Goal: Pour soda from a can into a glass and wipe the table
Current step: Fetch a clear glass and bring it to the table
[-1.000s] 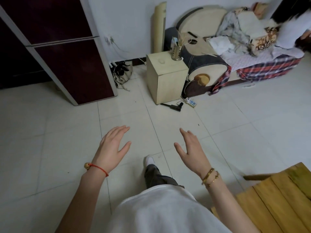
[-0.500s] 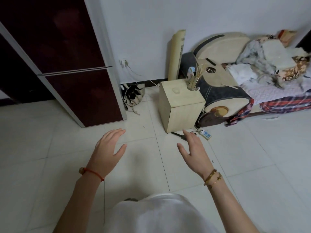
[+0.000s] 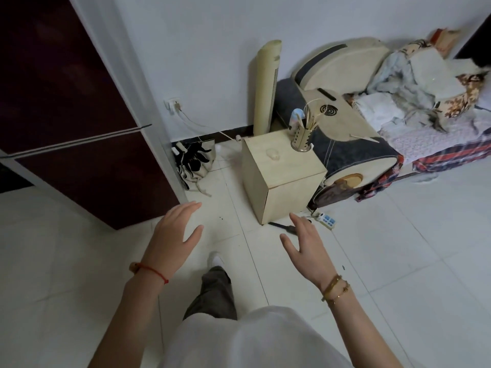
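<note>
We are standing on a glossy white tiled floor [image 3: 398,261] with thin grout lines, facing a plain white wall [image 3: 212,49]. At far left, a dark maroon glossy refrigerator [image 3: 79,128] with a pale frame is occupying the corner. A box-shaped pale wooden cabinet [image 3: 281,181] is sitting at centre far, carrying a perforated metal holder [image 3: 301,140] of thin sticks. A cream cylindrical tower fan [image 3: 265,88] is leaning behind it. To the right, a low sofa [image 3: 358,144] is bearing crumpled fabrics and a plaid cover. A white power strip [image 3: 328,220] is lying on the floor near the cabinet.

We are holding the left hand [image 3: 172,235] and the right hand [image 3: 305,248] out over the floor, fingers straight and spread, gripping nothing. The soda can, glass and table are not appearing in this view; we cannot tell where they are.
</note>
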{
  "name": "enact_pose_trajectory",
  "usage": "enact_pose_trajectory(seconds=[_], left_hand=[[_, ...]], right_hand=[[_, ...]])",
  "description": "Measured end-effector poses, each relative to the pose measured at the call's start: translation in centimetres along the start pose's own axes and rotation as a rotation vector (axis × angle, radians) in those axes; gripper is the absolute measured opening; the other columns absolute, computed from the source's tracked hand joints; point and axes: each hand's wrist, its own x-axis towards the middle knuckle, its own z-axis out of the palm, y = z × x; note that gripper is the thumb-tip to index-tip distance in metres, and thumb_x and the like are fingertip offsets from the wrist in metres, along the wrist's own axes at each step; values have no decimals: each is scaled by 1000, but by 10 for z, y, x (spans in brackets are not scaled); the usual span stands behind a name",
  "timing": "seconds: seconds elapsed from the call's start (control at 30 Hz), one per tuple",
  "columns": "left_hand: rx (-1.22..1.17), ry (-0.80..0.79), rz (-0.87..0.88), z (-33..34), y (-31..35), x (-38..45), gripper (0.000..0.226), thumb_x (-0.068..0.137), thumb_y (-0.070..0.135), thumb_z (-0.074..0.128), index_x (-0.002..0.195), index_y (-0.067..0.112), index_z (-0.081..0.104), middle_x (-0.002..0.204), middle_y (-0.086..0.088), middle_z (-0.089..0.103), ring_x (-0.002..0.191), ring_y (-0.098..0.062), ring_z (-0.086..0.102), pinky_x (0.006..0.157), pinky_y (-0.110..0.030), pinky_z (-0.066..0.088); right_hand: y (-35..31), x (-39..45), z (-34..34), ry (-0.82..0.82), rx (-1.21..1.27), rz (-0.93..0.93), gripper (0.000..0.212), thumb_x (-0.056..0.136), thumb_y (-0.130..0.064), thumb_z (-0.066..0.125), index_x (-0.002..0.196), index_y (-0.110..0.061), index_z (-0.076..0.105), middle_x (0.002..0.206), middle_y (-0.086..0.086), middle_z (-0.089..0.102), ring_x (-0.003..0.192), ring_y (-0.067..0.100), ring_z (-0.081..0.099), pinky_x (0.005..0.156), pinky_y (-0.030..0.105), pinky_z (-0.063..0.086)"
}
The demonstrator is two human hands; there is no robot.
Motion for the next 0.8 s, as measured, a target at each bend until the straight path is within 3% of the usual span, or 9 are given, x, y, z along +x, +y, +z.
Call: enact_pose_trajectory(seconds=[0.17,0.3,0.37,0.57,0.8], left_hand=[[13,-45,92,-23,-36,111,48,92,21,61,139,19,50,141,4,50,134,-12,41,114,-42,35],[5,-56,154,-44,-54,194,49,93,22,60,140,19,49,141,9,48,133,-6,39,114,-26,27],[-2,-80,193,-51,-63,231,48,92,20,62,139,17,50,139,6,50,132,-7,41,114,-27,29],[-23,-188,250,-46,-87,316,47,92,19,62,138,16,51,140,3,50,132,-11,43,112,-23,29],[-59,-318,265,-10,-99,401,47,93,24,60,139,16,50,140,2,51,131,-13,44,113,-34,37]], right_hand=[[-31,91,10,51,48,46,63,96,-51,42,149,-19,30,149,2,38,140,23,34,113,44,36],[-62,160,7,127,16,50,59,98,-40,47,150,-14,31,152,5,37,145,21,26,120,32,19],[-74,189,6,151,10,66,58,99,-39,46,150,-14,31,153,4,36,145,20,24,118,27,15],[-84,243,10,187,23,142,57,99,-39,46,149,-14,33,152,3,37,144,20,27,120,32,19],[-67,299,18,166,55,285,57,99,-40,46,149,-16,32,153,1,36,145,19,25,120,33,19]])
